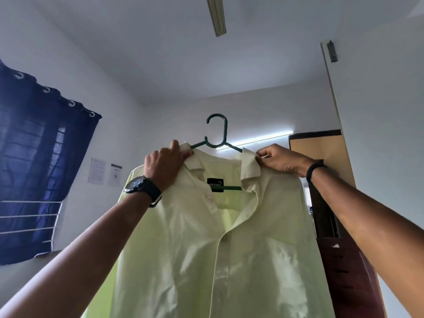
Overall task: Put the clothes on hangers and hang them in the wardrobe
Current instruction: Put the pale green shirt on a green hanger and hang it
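Observation:
A pale yellow-green collared shirt (220, 249) hangs on a dark green plastic hanger (218, 131), held up high in front of me. The hanger's hook rises above the collar and its lower bar shows through the open neck. My left hand (165, 164), with a black watch on the wrist, grips the left side of the collar and the shoulder over the hanger arm. My right hand (282, 160), a black band on its wrist, pinches the right collar tip. No wardrobe rail can be made out.
A dark blue curtain (39, 161) covers a window at the left, with white rails (29, 216) below it. Papers (104, 172) are stuck on the far wall. At the right stand a brown door (321, 152) and a dark red slatted chair back (344, 271).

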A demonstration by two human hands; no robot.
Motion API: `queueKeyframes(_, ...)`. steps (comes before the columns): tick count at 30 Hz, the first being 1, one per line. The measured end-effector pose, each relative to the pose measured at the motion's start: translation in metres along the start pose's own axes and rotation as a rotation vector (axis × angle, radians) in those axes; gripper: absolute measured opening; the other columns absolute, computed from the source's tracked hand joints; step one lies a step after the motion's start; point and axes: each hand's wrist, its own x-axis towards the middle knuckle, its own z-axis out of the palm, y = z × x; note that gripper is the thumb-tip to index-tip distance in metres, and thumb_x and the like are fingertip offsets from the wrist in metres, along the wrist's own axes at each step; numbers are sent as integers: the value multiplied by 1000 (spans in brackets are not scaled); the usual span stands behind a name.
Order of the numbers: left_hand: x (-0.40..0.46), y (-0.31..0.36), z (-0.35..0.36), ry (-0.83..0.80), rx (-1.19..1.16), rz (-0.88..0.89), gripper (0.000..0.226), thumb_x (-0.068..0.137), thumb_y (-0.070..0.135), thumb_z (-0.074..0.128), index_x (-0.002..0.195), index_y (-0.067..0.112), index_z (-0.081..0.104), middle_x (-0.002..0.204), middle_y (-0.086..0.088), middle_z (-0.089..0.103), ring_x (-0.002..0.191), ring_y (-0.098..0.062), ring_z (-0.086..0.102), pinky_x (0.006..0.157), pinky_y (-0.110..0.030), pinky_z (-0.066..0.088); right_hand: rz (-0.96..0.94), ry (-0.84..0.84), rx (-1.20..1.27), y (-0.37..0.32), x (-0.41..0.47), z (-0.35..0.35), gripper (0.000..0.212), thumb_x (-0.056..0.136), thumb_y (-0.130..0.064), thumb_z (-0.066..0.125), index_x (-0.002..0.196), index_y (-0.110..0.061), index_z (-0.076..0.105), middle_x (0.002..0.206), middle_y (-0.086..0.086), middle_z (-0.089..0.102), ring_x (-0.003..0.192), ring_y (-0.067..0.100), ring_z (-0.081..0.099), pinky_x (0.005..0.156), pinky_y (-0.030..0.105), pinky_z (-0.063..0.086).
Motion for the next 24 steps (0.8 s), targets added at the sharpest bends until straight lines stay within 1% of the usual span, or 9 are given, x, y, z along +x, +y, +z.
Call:
queueKeyframes(2,18,-2,-24,-44,41,21,51,96,56,32,108,10,51,99,-21,64,93,-40,61,69,-38,40,-27,47,-78,-17,4,-16,34,93,-42,54,87,-13,71,83,1,69,73,15,63,70,30,50)
queueKeyframes(5,67,-3,-65,-198,121,135,41,102,43,27,126,17,49,108,-15,58,98,-34,59,76,-36,43,-68,156,-176,-49,23,-46,37,96,-35,50,67,-12,48,68,9,44,61,17,36,62,28,29)
queueKeyframes(8,116,-10,-96,-440,67,54,58,98,54,27,124,10,56,106,-17,59,93,-28,56,86,-33,41,-132,257,-222,-74,40,-71,35,98,-31,46,67,-14,44,67,6,40,64,17,34,62,30,27)
queueKeyframes(10,137,-17,-102,-506,-12,-20,68,93,63,30,112,7,64,112,-14,63,95,-24,55,92,-33,39,-156,282,-248,-81,49,-76,30,98,-26,45,74,-11,53,69,4,46,66,16,39,60,29,30)
queueKeyframes(12,141,-23,-94,-610,69,-42,73,91,68,27,103,7,65,111,-8,63,104,-25,57,103,-36,37,-115,243,-280,-77,57,-70,23,97,-24,46,86,-9,61,74,0,52,68,13,44,61,25,33)
queueKeyframes(14,122,-29,-73,-725,153,-35,75,89,71,24,103,10,65,110,-5,62,108,-26,57,105,-38,36,-56,141,-263,-57,62,-45,23,96,-21,46,89,-7,62,79,3,53,72,15,44,65,28,34)
queueKeyframes(17,56,-47,1,-991,83,-99,78,86,75,30,109,11,68,111,-7,68,101,-24,65,100,-38,45,73,-112,-192,1,52,29,20,94,-19,48,79,-13,58,77,8,50,72,19,41,68,30,32)
queueKeyframes(21,-122,-67,127,-1334,-72,-124,78,78,79,40,123,19,61,123,-2,64,108,-23,62,100,-37,46,392,-590,-92,105,-10,180,28,93,-12,50,65,-17,48,61,3,40,47,13,36,45,23,29)
queueKeyframes(24,-262,-65,194,-1470,24,-94,71,90,69,31,115,10,63,123,-6,63,110,-23,59,91,-28,42,588,-778,-46,170,-72,284,22,86,-2,52,66,-11,53,62,7,44,50,17,43,48,23,35)
